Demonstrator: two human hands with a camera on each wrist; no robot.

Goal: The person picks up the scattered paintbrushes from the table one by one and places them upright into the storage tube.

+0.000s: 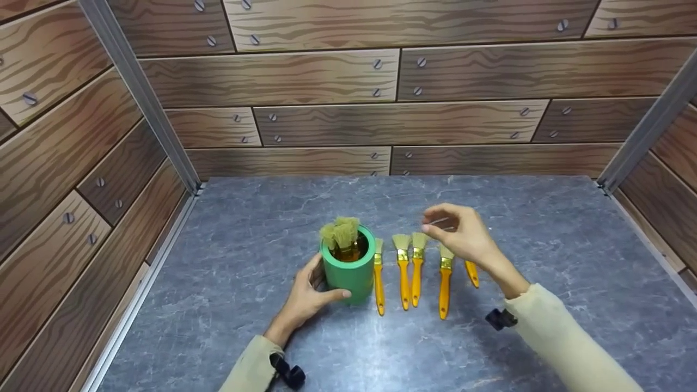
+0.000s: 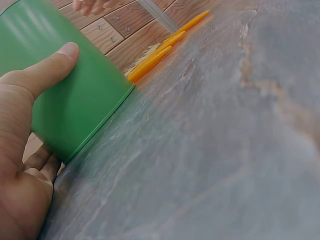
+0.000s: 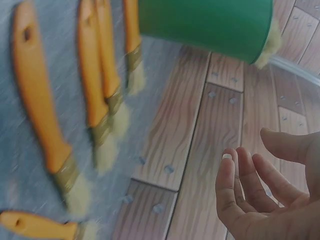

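The left grip (image 1: 302, 298) clasps a green cup (image 1: 353, 279) on the desk (image 1: 245, 245); brushes (image 1: 344, 234) stand inside, bristles up, their number hard to tell. The right grip (image 1: 463, 234) is released, fingers loosely bent, above the right end of five orange-handled brushes (image 1: 444, 291) lying beside the cup, the rightmost partly hidden.

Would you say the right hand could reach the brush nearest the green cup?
Probably yes: the right hand looks empty, and the brushes between it and that brush lie flat, leaving the way above free.
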